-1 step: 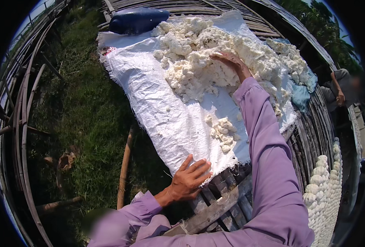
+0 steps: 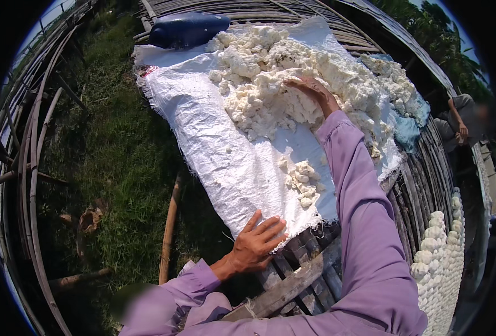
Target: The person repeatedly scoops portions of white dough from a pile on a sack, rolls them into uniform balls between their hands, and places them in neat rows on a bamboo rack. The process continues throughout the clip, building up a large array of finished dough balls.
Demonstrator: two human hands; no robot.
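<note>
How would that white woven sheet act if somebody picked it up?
The white woven sheet would probably be floppy, because it's wrinkled all over. Its frayed edges might shed loose threads if tugged. Lifting it whole would likely feel heavy and could tumble bits off, since a big crumbly cream-white pile lies on it.

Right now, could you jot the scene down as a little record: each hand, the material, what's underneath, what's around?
Left hand: fingers spread on the near edge of the white woven sheet
Right hand: fingers extended at the large crumbly off-white pile; palm hidden
Smaller heap: similar lumps, on the sheet, nearer than the pile
Support: slatted pole platform
Far side, left of pile: dark blue plastic container
Lower right: rows of rounded white pieces
Right edge: another person
</note>
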